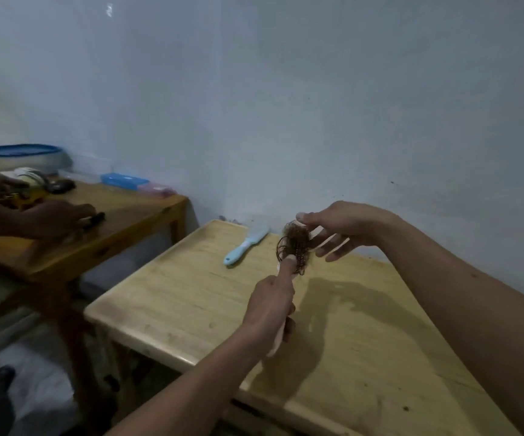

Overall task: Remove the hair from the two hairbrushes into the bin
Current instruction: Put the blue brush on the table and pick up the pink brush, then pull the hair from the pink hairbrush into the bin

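My left hand [271, 306] grips the handle of a pale pink hairbrush [278, 338] and holds it upright above the light wooden table [191, 309], with the forefinger stretched up along the brush. A clump of brown hair [295, 245] is tangled over the brush head. My right hand [337, 229] is at the top of the brush head, thumb and fingers pinching at the hair and the head's tip. A second, light blue hairbrush [245, 245] lies flat on the table near the wall, beyond my hands. No bin is in view.
To the left stands a darker wooden table [128, 215] where another person's hands [50, 215] work with small objects. On it are a blue box [123, 180] and a blue-lidded container [21, 154]. A pale blue wall runs behind both tables.
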{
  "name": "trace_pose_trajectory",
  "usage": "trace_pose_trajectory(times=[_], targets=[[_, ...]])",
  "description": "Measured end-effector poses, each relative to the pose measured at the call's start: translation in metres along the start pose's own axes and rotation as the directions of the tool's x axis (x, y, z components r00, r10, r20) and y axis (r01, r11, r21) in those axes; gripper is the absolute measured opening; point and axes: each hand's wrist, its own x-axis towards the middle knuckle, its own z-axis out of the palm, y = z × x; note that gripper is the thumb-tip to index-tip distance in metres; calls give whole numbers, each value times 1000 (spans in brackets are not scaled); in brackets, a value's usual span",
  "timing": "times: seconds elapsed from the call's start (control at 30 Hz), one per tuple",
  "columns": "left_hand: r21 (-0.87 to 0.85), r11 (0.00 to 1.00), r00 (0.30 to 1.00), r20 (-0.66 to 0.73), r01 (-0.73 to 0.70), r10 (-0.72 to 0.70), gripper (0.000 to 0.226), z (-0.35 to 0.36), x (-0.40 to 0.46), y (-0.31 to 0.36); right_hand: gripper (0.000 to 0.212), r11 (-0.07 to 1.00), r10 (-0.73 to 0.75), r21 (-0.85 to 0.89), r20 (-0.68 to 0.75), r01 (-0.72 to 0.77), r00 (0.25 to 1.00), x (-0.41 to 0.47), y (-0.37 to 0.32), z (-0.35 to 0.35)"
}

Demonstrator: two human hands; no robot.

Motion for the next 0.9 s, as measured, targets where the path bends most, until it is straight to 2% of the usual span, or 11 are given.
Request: trace_pose_trajectory(times=[0.1,0.2,0.27,0.37,0.57,0.73,0.9], targets=[[134,988,991,-99,-79,93,84,-61,-16,-8,42,994,-75,-69,103,83,992,0,-30,35],[339,932,957,-206,-126,204,88,-121,-33,-18,43,978,-147,-115,209,173,967,2,-58,76],[506,853,926,-249,-126,284,93,-161,-46,-28,41,957,-187,-164,274,237,943,5,-75,108],[700,710,871,-300,-77,389,89,-212,-71,-41,34,912,-255,-218,367,349,895,6,-95,156],[835,547,815,-358,61,456,72,-287,-130,-70,15,774,-454,-209,474,597,754,-8,-123,255],[852,494,781,-424,173,459,76,-331,-159,-119,14,730,-490,-173,542,661,683,-20,-120,323],[866,430,784,-447,257,432,76,-350,-178,-149,14,741,-455,-151,603,654,655,-20,-102,368]])
